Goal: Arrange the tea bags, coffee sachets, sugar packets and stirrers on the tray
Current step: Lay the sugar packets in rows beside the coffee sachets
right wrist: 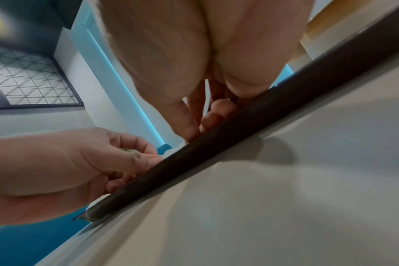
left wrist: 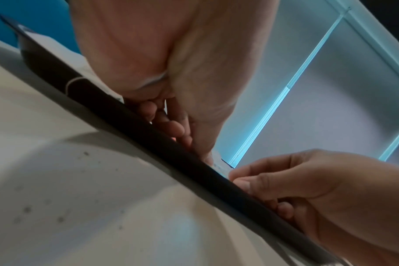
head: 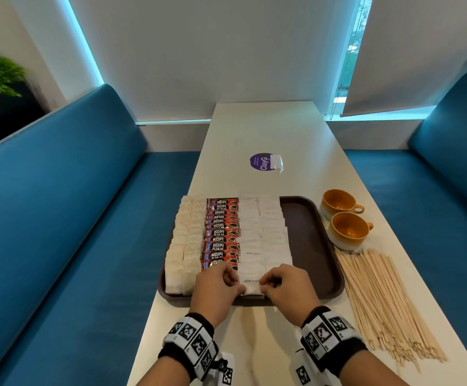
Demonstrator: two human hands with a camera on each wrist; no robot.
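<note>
A brown tray point(head: 311, 246) lies on the white table. On it run rows of tea bags point(head: 183, 246), red coffee sachets point(head: 221, 232) and white sugar packets point(head: 264, 235); its right third is bare. My left hand point(head: 236, 285) and right hand point(head: 267, 285) pinch the two ends of one sugar packet point(head: 251, 288) at the near end of the sugar row, just inside the rim. A heap of wooden stirrers point(head: 385, 302) lies on the table right of the tray. Both wrist views show curled fingers point(left wrist: 171, 126) point(right wrist: 201, 124) behind the tray rim point(left wrist: 125, 111) point(right wrist: 262, 117).
Two orange cups point(head: 343, 218) stand on the table beyond the stirrers, close to the tray's right edge. Farther off sit a purple sticker point(head: 260, 161) and a small white packet point(head: 276, 162). Blue benches point(head: 73, 218) flank the table on both sides.
</note>
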